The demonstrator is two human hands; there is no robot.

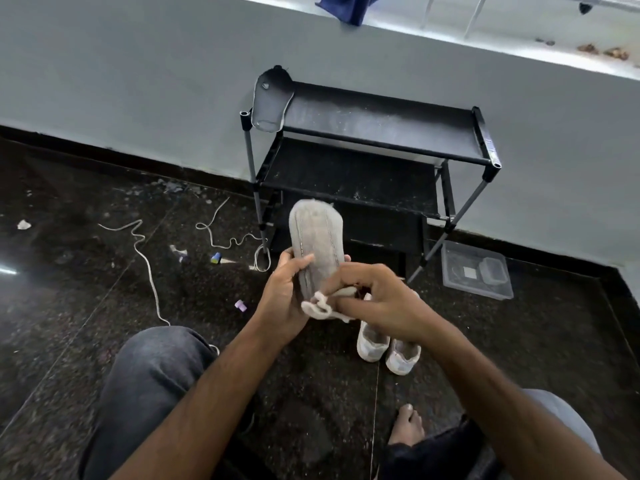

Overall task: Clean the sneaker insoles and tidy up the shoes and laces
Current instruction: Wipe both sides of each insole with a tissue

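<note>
Basically mid-wipe: left hand (284, 299) wraps its grip round the lower edge of the grey insole (317, 244), thumb across the front, holding it upright and tilted toward the camera so the stitched face is exposed for cleaning. Right hand (377, 296) has its grip pinched on a bunched white cloth (323, 306), pressed against the insole's lower end, fingers curled over it. Insole is held in the air above the floor, not resting on anything; the left hand likely serves as backing so the soft insole doesn't fold under pressure.

Second insole (272, 100) leans on the left end of the shoe rack (381, 133), top shelf, probably parked there to dry or wait its turn. Pair of white sneakers (388, 348) sits on the floor just under the right wrist, toes toward the person, partly hidden by the arm. Two loose white laces (145, 251) snake over the dark floor on the left, one ending near the rack leg. Clear plastic container (478, 270) lies right of the rack. Small bits of litter (216, 258) are scattered near the laces. Person's knees and a bare foot (408, 427) sit close below; nothing blocks the wiping itself.
</note>
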